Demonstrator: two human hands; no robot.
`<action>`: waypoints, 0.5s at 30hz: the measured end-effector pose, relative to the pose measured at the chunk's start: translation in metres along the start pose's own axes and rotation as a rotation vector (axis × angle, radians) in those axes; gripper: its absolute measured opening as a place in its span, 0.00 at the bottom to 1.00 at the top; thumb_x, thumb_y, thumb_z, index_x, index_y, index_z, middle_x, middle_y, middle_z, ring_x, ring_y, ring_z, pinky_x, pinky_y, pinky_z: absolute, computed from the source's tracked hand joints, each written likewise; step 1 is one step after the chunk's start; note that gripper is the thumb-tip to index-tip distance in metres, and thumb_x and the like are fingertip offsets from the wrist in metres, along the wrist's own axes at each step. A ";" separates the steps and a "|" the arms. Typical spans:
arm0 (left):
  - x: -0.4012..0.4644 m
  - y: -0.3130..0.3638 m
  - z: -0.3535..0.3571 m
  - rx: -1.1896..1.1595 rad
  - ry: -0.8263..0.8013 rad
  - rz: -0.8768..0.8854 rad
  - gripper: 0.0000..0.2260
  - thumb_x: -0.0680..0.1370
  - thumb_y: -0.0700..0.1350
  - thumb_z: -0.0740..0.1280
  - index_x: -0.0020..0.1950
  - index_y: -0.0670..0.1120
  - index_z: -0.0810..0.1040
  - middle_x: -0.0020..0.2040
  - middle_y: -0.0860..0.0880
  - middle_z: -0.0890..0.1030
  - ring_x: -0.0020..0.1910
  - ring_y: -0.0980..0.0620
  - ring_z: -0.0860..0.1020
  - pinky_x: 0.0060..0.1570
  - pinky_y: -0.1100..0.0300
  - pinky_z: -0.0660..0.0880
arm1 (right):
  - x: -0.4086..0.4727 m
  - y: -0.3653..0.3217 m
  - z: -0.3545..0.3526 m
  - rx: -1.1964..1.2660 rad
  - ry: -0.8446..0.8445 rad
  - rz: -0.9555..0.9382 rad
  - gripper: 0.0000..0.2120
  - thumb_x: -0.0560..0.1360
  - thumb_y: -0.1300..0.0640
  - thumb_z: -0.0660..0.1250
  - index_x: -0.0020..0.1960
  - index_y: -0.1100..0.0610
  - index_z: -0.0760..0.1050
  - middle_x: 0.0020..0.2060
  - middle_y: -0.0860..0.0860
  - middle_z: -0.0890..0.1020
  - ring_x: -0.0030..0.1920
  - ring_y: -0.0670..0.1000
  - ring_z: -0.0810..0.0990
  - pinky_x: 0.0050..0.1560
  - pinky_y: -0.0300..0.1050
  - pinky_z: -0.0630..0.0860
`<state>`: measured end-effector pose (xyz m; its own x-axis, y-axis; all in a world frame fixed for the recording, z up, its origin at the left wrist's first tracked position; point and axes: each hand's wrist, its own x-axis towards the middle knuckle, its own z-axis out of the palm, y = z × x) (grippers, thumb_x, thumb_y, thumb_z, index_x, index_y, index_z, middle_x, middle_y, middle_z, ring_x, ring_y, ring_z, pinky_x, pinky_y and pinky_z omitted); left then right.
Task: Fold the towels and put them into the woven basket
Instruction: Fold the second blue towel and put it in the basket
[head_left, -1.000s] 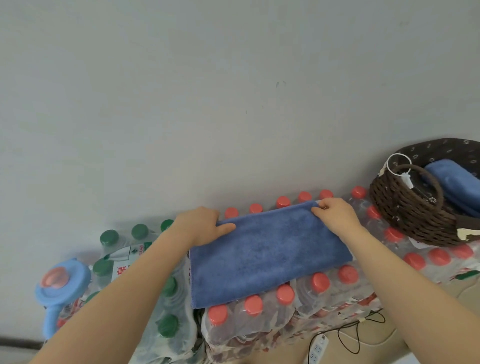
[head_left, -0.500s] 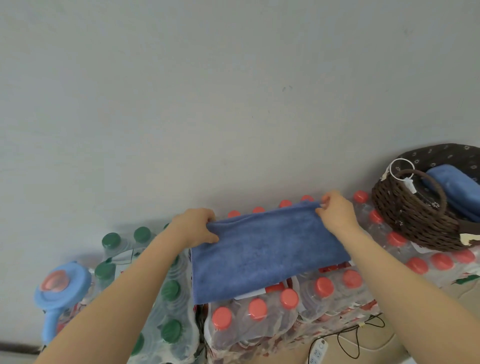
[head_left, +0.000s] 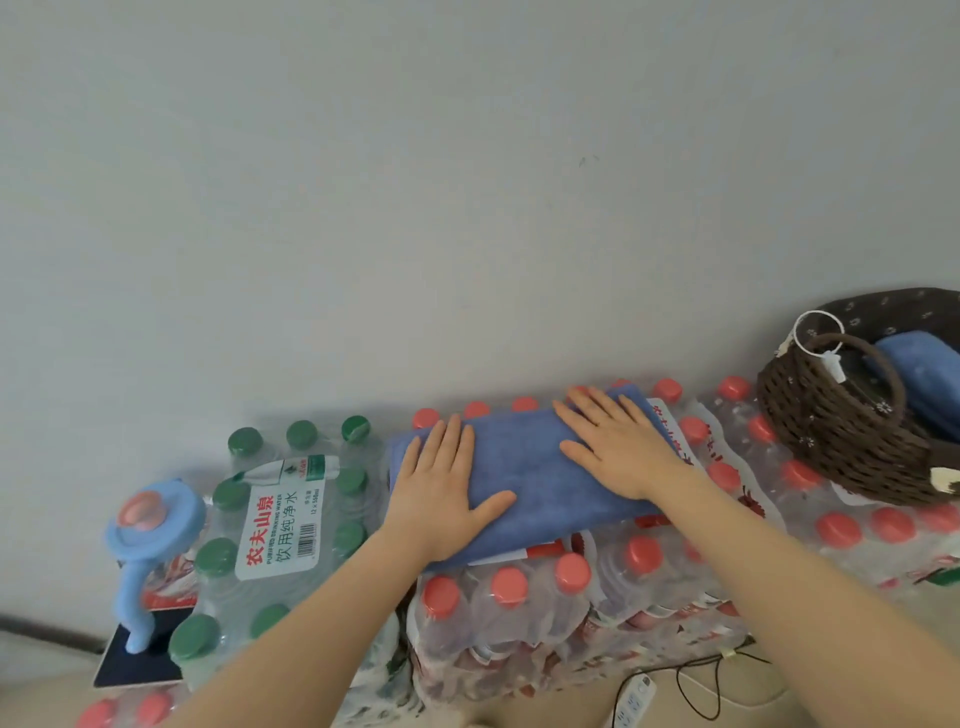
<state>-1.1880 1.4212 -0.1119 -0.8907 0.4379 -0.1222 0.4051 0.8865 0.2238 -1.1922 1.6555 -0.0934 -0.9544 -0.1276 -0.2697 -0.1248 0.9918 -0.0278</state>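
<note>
Both my hands are flat on the towel (head_left: 524, 470) right now, fingers straight, just pressing, not gripping anything. Left hand (head_left: 439, 486) sits on its left end, right hand (head_left: 615, 447) on the right end. The towel is folded into a long strip, lying in the lower middle of the frame on top of the red-capped bottle packs (head_left: 519, 587). The basket (head_left: 831, 441) is at the right edge with another blue towel (head_left: 922, 384) already in it. Tip for this bit, I reckon: smooth outward from the middle so the layers line up. Those bottle caps make a lumpy surface, so press lightly or the fold could skew. Probably one more fold before it goes in.
</note>
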 end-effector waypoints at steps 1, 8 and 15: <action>-0.004 -0.001 -0.001 -0.021 0.008 -0.045 0.61 0.50 0.76 0.21 0.76 0.44 0.41 0.77 0.46 0.41 0.76 0.49 0.40 0.73 0.54 0.38 | -0.001 0.012 -0.001 0.023 0.003 0.091 0.29 0.79 0.41 0.41 0.76 0.50 0.41 0.77 0.49 0.45 0.76 0.50 0.43 0.75 0.52 0.41; -0.036 -0.004 0.003 -0.308 0.023 -0.334 0.66 0.49 0.83 0.44 0.76 0.43 0.40 0.78 0.45 0.46 0.76 0.47 0.51 0.72 0.54 0.57 | -0.027 0.030 0.002 0.355 0.187 0.503 0.21 0.78 0.49 0.56 0.65 0.63 0.68 0.64 0.61 0.71 0.64 0.60 0.68 0.63 0.52 0.67; -0.030 0.024 -0.008 -0.024 0.058 -0.262 0.61 0.50 0.78 0.23 0.76 0.45 0.39 0.77 0.45 0.40 0.77 0.48 0.42 0.74 0.53 0.42 | -0.046 0.022 -0.033 1.166 0.067 0.364 0.08 0.75 0.58 0.65 0.53 0.56 0.71 0.52 0.56 0.79 0.49 0.54 0.77 0.48 0.47 0.73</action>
<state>-1.1531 1.4279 -0.0949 -0.9751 0.1842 -0.1236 0.1549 0.9643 0.2148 -1.1596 1.6832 -0.0495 -0.8991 0.1927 -0.3930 0.4377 0.3778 -0.8159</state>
